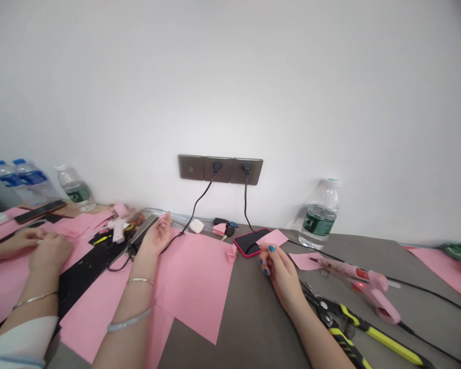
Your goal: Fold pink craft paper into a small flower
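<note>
My left hand (157,237) is raised over the left edge of a large pink sheet (200,277), palm turned up and fingers curled together. Something small and pink shows at its fingertips, too small to make out. My right hand (279,271), with blue nails, pinches a small pink paper piece (274,238) that overlaps the phone (249,243). A small folded pink piece (231,253) lies on the sheet's right edge. Just right of my right hand, a pink glue gun (374,294) rests on the grey table (253,318), its tip over another pink paper piece (301,261).
Yellow-black pliers (384,338) lie beside my right forearm. A water bottle (318,215) stands by the wall. Black cords run from the wall sockets (221,169). At left, another person's hands (48,248) work over pink paper, near a second glue gun (118,229) and bottles (77,189).
</note>
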The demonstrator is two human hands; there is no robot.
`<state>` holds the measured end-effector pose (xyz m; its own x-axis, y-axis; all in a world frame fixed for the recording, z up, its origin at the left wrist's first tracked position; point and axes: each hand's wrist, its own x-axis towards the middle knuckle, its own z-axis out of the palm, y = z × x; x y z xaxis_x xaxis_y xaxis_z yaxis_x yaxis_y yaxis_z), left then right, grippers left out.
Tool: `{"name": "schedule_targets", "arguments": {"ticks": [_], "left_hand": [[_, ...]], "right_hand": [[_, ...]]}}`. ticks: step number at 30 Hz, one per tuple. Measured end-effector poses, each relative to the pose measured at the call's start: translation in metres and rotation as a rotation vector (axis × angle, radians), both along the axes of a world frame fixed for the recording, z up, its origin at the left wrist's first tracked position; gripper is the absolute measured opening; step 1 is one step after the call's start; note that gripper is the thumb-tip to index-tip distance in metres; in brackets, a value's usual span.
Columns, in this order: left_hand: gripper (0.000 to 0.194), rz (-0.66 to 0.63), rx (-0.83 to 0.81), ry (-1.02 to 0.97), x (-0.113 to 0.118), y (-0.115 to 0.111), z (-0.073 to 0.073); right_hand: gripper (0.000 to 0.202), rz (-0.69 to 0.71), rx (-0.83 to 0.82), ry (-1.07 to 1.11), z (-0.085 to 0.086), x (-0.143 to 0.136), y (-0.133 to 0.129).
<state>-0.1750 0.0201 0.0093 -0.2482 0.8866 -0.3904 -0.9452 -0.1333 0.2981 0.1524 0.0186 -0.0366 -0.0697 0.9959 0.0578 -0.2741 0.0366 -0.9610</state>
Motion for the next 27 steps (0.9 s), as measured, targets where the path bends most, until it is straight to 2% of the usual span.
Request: {"name": "schedule_targets", "arguments": {"ticks": [6, 11, 13, 16, 18, 20, 21, 24, 27], "left_hand": [[0.035, 0.046, 0.016, 0.120, 0.002, 0.004, 0.003], [0.039, 0.097, 0.152, 0.246, 0.014, -0.012, 0.024], [0.036, -0.038, 0.367, 0.343, 0.024, -0.024, 0.034], [0.033, -0.349, 0.473, 0.399, 0.048, -0.034, 0.039], [0.030, -0.572, 0.392, 0.476, 0.068, -0.032, 0.033], [0.026, -0.720, 0.208, 0.612, 0.089, -0.024, 0.021], [0.023, -0.708, 0.116, 0.674, 0.098, -0.019, 0.014], [0.022, -0.698, 0.037, 0.697, 0.120, -0.009, -0.001], [0.019, -0.712, 0.006, 0.690, 0.129, -0.007, -0.006]], "right_hand": [[0.037, 0.015, 0.023, 0.018, -0.005, 0.001, 0.002], [0.039, 0.019, 0.067, -0.007, -0.007, 0.000, 0.004], [0.040, 0.004, 0.093, -0.030, -0.007, -0.001, 0.004], [0.038, 0.038, 0.154, -0.100, -0.006, -0.004, 0.001], [0.035, 0.070, 0.209, -0.168, -0.005, -0.006, -0.003], [0.030, 0.093, 0.259, -0.243, -0.004, -0.007, -0.005], [0.029, 0.099, 0.276, -0.272, -0.004, -0.007, -0.006], [0.026, 0.100, 0.288, -0.306, -0.004, -0.007, -0.007], [0.024, 0.101, 0.281, -0.299, -0.005, -0.007, -0.006]]}}
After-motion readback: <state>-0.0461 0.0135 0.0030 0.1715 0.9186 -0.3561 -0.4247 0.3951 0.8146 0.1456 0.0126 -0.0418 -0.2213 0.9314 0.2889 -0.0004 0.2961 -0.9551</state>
